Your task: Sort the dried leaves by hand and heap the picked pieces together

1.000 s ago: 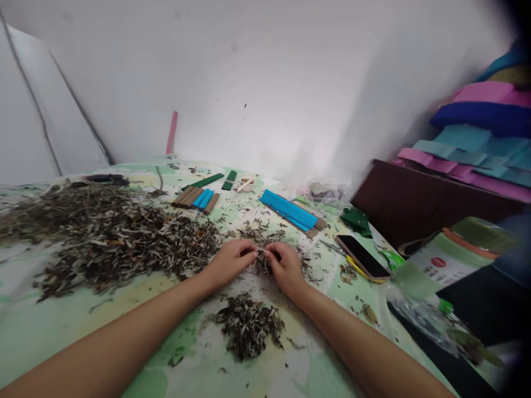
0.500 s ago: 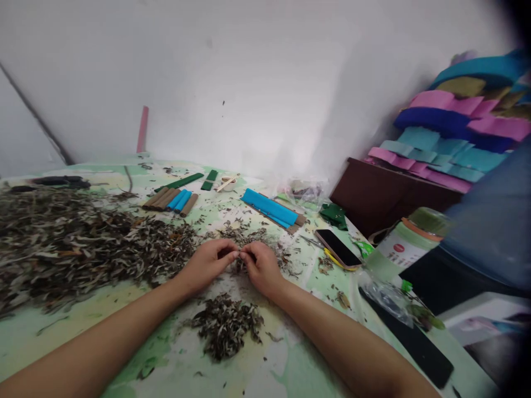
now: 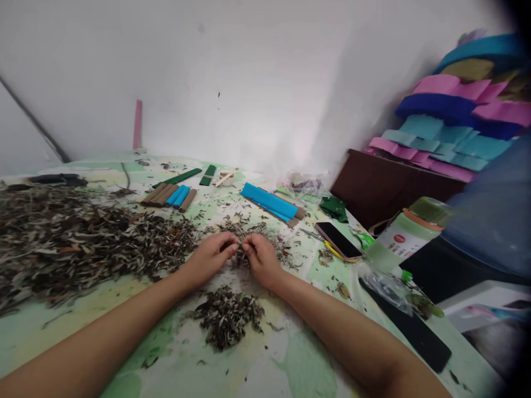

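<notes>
Though loosely heaped, the dried leaves (image 3: 228,319) look curled, dark grey-brown.

Tbl. under a green-&-white patterned tablecloth (image 3: 307,362), well littered w/ dried leaves.
From where I stand: a big leaf heap (image 3: 95,249) on the L, a small leaf heap (image 3: 228,318) front ctr., leaf crumbs (image 3: 238,222) scattered behind it. Farther back, a row of brown & blue rolls (image 3: 177,196), two dk. green strips (image 3: 207,175) and a small bowl (image 3: 228,180). R of ctr., a brown sheet (image 3: 301,212) w/ a blue sheet (image 3: 267,200) on top. Then a clear plastic bag (image 3: 305,185), a dk. green crumpled piece (image 3: 334,208), a phone (image 3: 338,239) w/ yellow-handled scissors (image 3: 331,249) at its edge; nr. the R edge, a flat black slab (image 3: 427,342).
</notes>
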Tool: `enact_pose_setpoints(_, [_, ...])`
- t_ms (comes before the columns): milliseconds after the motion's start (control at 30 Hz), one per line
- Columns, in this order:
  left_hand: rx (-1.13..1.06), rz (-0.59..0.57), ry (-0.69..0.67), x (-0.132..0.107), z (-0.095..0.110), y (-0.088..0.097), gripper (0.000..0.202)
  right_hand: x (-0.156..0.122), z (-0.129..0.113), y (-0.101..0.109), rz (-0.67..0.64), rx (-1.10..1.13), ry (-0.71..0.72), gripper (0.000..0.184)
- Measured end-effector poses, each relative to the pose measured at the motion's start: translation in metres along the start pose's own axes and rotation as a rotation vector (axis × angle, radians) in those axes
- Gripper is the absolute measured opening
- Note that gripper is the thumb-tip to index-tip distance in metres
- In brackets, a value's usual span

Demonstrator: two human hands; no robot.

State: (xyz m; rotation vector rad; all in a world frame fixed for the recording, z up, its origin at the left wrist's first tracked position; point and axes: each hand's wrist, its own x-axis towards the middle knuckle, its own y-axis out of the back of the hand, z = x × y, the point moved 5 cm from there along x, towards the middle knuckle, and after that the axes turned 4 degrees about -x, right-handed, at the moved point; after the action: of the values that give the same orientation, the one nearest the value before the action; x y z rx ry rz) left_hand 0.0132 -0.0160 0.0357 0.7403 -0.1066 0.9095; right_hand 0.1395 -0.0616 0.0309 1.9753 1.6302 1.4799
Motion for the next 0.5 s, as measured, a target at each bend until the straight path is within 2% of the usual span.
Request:
enact_pose_setpoints(200, [-0.056, 0.037, 0.061, 0.002, -0.003, 0.008, 0.024, 0.002, 0.008, 0.007, 0.101, 0.085, -0.134, 0.016])
enact_pose_setpoints(333, [-0.184, -0.086, 0.018, 0.0, 0.002, 0.006, 0.03, 0.003, 0.006, 0.01, 0.104, 0.126, -0.143, 0.016])
enact_pose_setpoints(400, [-0.228, -0.141, -0.01, -0.002, 0.006, 0.006, 0.034, 0.003, -0.001, 0.011, 0.041, 0.153, -0.085, 0.019])
enact_pose_setpoints(500, [-0.271, -0.117, -0.011, -0.002, 0.005, 0.011, 0.031, 0.004, -0.019, 0.016, -0.142, 0.207, 0.096, 0.027])
